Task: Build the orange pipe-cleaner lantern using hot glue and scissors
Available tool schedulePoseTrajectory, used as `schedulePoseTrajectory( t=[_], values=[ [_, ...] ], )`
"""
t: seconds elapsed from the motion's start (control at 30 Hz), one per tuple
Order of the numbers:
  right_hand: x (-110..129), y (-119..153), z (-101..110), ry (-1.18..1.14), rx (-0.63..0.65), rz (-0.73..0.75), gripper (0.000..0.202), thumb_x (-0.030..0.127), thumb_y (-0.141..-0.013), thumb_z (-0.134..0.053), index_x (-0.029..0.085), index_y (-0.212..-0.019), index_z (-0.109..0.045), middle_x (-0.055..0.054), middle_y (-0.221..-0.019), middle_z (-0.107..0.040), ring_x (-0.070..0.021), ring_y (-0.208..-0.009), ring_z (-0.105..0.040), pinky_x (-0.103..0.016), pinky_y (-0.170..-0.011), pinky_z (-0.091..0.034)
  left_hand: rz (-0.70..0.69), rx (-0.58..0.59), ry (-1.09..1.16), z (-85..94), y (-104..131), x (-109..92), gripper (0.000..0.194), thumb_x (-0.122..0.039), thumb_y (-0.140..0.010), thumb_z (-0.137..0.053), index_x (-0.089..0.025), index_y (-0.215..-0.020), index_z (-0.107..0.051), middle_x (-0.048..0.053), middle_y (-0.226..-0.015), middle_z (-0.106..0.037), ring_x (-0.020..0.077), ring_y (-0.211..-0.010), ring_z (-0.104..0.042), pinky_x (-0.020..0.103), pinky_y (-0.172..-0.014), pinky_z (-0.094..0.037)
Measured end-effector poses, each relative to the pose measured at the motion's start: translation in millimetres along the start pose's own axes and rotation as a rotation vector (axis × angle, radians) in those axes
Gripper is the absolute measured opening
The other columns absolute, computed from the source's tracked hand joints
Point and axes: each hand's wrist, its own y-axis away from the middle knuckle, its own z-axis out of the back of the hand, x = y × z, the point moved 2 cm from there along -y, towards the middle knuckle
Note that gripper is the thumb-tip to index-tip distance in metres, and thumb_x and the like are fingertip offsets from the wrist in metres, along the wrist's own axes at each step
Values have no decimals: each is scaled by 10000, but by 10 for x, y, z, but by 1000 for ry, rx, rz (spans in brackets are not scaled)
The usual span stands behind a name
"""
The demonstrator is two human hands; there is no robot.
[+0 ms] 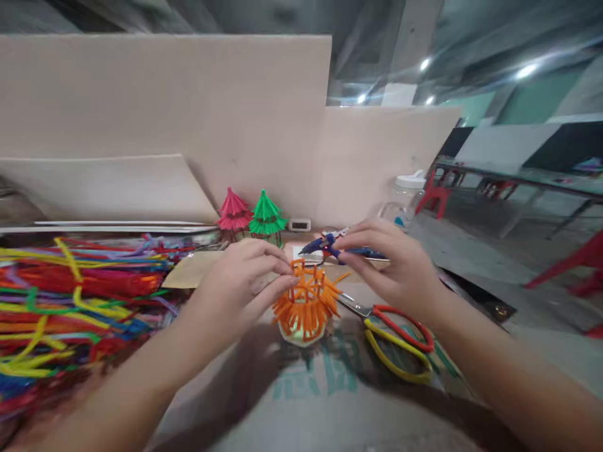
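Two forearms (141, 376) flank a fringed, prong-topped orange craft (305, 317) upon the desk (301, 427); the left hand (245, 276) has fingers nearly together beside its prongs, grip I can't tell; the right hand's (396, 263) part slightly.

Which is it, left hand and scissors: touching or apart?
Apart. The head view shows it: the left hand is at the upper left of the orange piece, the scissors lie right of it, clear gap between.
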Motion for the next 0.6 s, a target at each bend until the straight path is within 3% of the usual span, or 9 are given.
schedulePoseTrajectory(
  t=[0.1, 0.2, 0.4, 0.6],
  values=[
    [254, -69, -87, 53, 101, 104, 179, 176, -961, -593, 179, -1105, -700, -68, -1007, -691, -182, -954, -604, -323, -840, -476, -55, 17, -68, 1, -15, -56, 164, -266, -961, -582, -178, -887, -700, 43, -984, -714, 209, -934, -633, 361, -836, -463],
    [368, -94, -152, 116, 151, 146, 181, 201, -977, -570, 178, -1075, -721, -76, -1014, -695, -205, -956, -583, -356, -867, -468, -59, 7, -95, -15, -24, -115, 172, -248, -975, -546, -170, -917, -688, 54, -994, -705, 214, -939, -621, 365, -830, -454],
    [294, -40, -214, 136, 97, 122, 146, 154, -956, -592, 139, -988, -733, -88, -978, -710, -204, -937, -576, -353, -878, -469, 34, 16, -20, -86, -22, -149, 185, -236, -992, -511, -154, -962, -674, 70, -1015, -671, 211, -969, -600, 359, -842, -463],
    [235, -7, -262, 175, 115, 99, 153, 213, -973, -576, 156, -950, -716, -82, -972, -720, -230, -939, -586, -395, -864, -471, 14, -15, 3, -141, -14, -112, 132, -228, -964, -581, -169, -917, -689, 47, -980, -682, 194, -945, -612, 345, -853, -467]
  ],
)
